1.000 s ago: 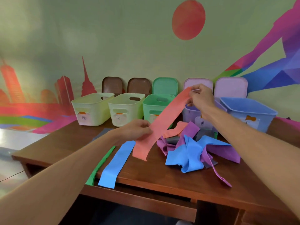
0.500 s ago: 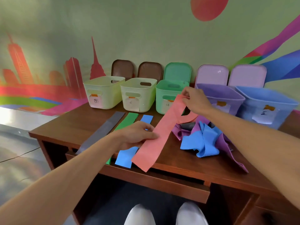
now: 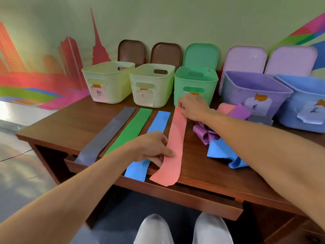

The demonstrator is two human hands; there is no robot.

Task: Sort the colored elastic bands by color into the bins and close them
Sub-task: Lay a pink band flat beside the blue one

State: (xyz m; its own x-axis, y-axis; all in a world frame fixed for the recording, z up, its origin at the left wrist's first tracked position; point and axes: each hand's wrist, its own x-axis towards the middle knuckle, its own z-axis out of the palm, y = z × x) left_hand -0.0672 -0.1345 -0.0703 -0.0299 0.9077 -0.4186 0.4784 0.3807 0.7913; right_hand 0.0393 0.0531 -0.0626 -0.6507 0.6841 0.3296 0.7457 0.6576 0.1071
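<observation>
A salmon-pink band (image 3: 176, 138) lies stretched out flat on the wooden table (image 3: 73, 124). My right hand (image 3: 193, 107) pinches its far end in front of the green bin (image 3: 196, 85). My left hand (image 3: 154, 147) pinches its left edge near the table's front. Beside it lie a blue band (image 3: 158, 124), a green band (image 3: 130, 131) and a grey band (image 3: 107, 134), all laid out straight. A heap of purple bands (image 3: 204, 132), blue bands (image 3: 223, 152) and another pink band (image 3: 225, 108) sits to the right, partly behind my right forearm.
Two pale yellow bins (image 3: 109, 81) (image 3: 152, 85), a purple bin (image 3: 255, 92) and a blue bin (image 3: 306, 103) stand open along the wall. Their lids lean against the wall behind them. The band ends hang over the table's front edge above a drawer (image 3: 175, 196).
Both hands have lowered the pink band from the air onto the table, next to the blue band. My right hand came down in front of the green bin. The camera tilted downward.
</observation>
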